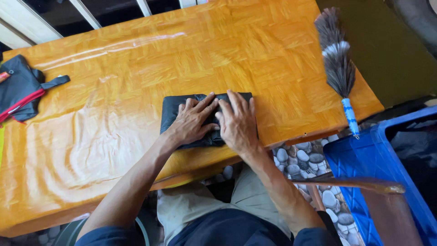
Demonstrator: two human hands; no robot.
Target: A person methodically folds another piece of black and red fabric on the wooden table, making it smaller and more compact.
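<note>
— Knees and lap fill the bottom centre, nearest my view; past them, largest first: the table (114, 136) takes most of the frame, the blue crate (364, 159) sits lower right, and the dark cloth (175, 109) lies folded at centre, close to the near edge.

— Where are your hands?

— Both flat on the cloth. My left hand (193, 120) lies on its middle, fingers spread narrow and pressing, gripping nothing. My right hand (237, 122) is just beside it, touching, fingers straight and together, palm down.

— How would you do this press well?

— I judge even pressure from the middle outward would hold the fold square; leaning on one hand could skew an edge.

— Anything smaller nearby?

— A black pouch (20, 86) at the left edge, a duster (339, 64) upper right, well apart from the cloth.
</note>
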